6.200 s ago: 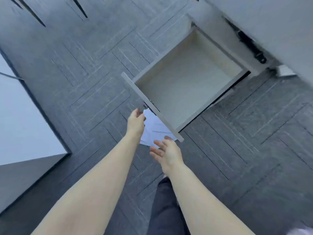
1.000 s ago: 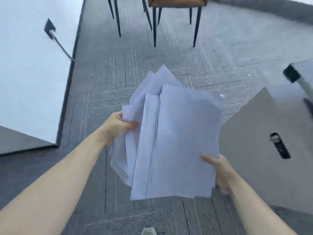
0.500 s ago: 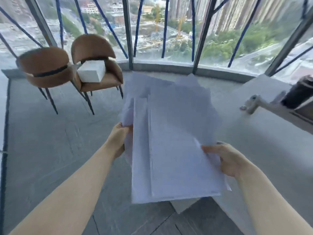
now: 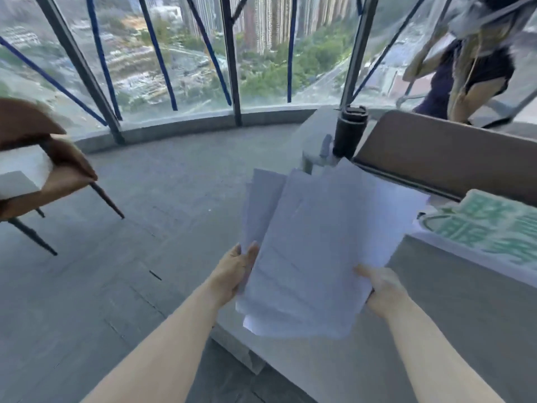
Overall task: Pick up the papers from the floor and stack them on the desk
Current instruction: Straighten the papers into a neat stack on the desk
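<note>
You hold the loose sheaf of papers (image 4: 313, 251) between your left hand (image 4: 232, 271) and right hand (image 4: 380, 289), both pinching its edges, above the desk (image 4: 453, 321) corner. Next, I judge: lower it flat and square the sheets.

one loose sheaf of papers (image 4: 319, 251), two hands, one chair (image 4: 43, 170), one dark bottle (image 4: 348, 132).

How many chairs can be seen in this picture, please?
1: a brown chair at the left edge, on the floor near the window, holding a white box. Others may lie outside the view.
</note>
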`<state>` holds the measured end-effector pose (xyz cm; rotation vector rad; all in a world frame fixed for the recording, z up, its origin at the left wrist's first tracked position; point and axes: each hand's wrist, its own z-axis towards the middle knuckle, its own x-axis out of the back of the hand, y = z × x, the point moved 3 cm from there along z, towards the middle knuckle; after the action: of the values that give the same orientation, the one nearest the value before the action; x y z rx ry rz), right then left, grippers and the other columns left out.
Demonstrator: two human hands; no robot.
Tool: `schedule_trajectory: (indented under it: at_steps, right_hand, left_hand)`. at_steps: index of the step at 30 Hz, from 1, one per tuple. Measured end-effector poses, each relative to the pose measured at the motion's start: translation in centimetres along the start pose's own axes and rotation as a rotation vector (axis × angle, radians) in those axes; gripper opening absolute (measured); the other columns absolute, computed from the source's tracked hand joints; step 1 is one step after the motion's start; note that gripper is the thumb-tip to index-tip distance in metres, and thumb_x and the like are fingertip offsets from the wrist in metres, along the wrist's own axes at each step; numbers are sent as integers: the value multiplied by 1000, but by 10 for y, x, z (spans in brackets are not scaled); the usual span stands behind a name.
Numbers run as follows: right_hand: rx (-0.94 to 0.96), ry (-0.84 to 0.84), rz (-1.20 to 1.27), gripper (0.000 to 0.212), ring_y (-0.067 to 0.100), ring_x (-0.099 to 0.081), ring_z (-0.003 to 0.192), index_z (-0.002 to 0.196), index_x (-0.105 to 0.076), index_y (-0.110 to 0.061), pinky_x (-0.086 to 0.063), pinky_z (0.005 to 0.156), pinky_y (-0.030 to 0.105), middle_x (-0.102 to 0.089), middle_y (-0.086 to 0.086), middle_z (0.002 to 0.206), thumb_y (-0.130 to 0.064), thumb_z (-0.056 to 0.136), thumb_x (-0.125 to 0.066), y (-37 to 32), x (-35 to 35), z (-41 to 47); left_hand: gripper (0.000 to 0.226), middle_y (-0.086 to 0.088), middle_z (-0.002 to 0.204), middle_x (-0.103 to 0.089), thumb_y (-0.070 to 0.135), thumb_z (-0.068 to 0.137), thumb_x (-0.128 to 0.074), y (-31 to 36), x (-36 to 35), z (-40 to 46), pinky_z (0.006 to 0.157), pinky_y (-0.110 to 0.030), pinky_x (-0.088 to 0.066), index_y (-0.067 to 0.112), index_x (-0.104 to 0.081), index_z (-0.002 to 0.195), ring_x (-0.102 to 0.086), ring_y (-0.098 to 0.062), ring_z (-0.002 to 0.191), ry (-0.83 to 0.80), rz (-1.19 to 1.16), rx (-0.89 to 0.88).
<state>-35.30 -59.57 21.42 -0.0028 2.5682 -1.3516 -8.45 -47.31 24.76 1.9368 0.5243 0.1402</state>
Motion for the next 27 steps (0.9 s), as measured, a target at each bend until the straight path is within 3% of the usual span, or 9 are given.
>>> schedule_trajectory:
  at_steps: [3,5,8,10,13,16,20,24,27]
  right_hand:
    - [-74,130,-104,19,19,-68,43,83,-67,-1,-56,42,29,-72,4,53,15,85,-56,7,41,13]
    - [-120,216,-275,12,22,-68,52,89,-66,-1,-55,52,29,-74,10,64,4,78,-68,25,67,26]
    - [-221,238,-501,46,23,-53,69,98,-59,7,-42,64,32,-64,17,85,-10,59,-75,60,98,42]
    - [-250,260,-523,14,19,-41,65,80,-52,0,-29,58,28,-48,11,74,4,73,-63,63,96,37]
    - [-199,311,-561,19,19,-28,59,67,-42,-11,-22,57,30,-33,6,64,6,70,-50,63,94,44]
    - [-183,395,-646,13,20,-37,53,76,-47,-8,-28,54,25,-43,8,64,4,71,-49,65,98,49]
    - [-128,644,-650,56,37,-68,85,120,-49,-4,-49,59,33,-65,18,106,-10,65,-59,77,119,48]
    - [-226,727,-494,14,22,-45,46,69,-52,-3,-34,50,23,-50,8,59,-8,68,-65,65,128,40]
    - [-266,686,-466,15,22,-47,49,65,-54,-4,-38,54,27,-50,7,55,-11,67,-67,61,130,36]
  left_hand:
    - [25,-1,103,-77,30,100,-43,-22,-21,30,69,-29,-58,21,-65,109,-73,-12,81,-28,61,62]
    - [29,-2,115,-73,39,98,-47,-42,-31,48,73,-33,-52,28,-65,117,-69,-21,90,-77,187,199]
    - [34,-5,111,-72,51,91,-52,-71,-48,68,68,-33,-55,30,-65,115,-71,-28,82,-206,320,456]
    - [37,-3,91,-70,46,89,-59,-80,-62,79,64,-32,-54,21,-62,115,-67,-24,65,-226,376,479]
    - [29,0,90,-77,31,83,-69,-87,-88,95,63,-30,-54,21,-65,110,-73,-20,73,-237,477,408]
    - [34,-8,97,-77,27,71,-77,-94,-108,108,53,-22,-45,14,-72,101,-71,-24,76,-193,588,396]
    - [34,-12,83,-73,23,57,-79,-111,-127,120,64,-28,-52,4,-72,84,-66,-26,67,-158,663,392]
    - [26,-12,87,-74,14,64,-74,-121,-155,118,75,-37,-57,8,-72,89,-70,-29,77,-178,544,309]
    - [24,-10,85,-66,0,73,-67,-123,-166,113,65,-29,-50,9,-68,95,-60,-24,72,-217,459,279]
